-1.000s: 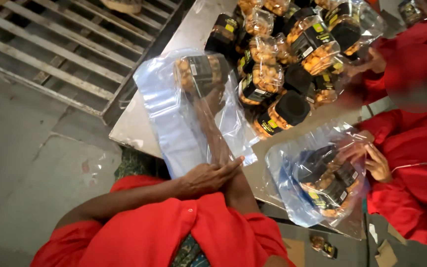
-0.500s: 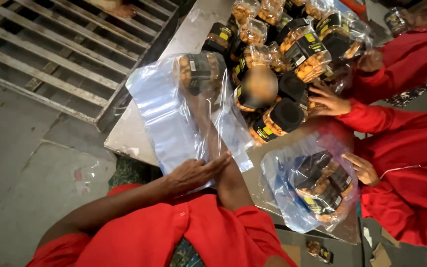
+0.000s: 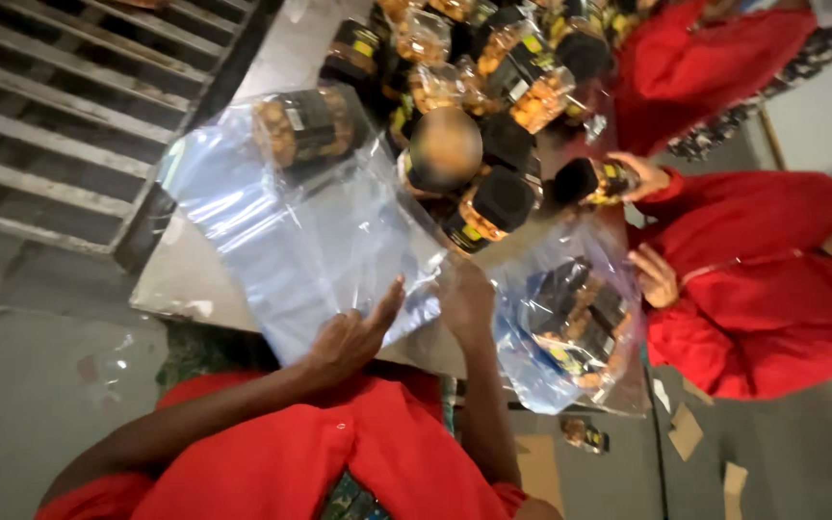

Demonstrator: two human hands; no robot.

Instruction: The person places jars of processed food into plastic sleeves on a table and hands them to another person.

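Left hand rests flat, fingers spread, on the clear bag; right hand, at 3 o'clock, grip hidden, cannot tell.

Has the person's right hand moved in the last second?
Yes. The right hand has pulled back out of the clear bag, away from the jar lying at the bag's far end, toward the near edge of the table.
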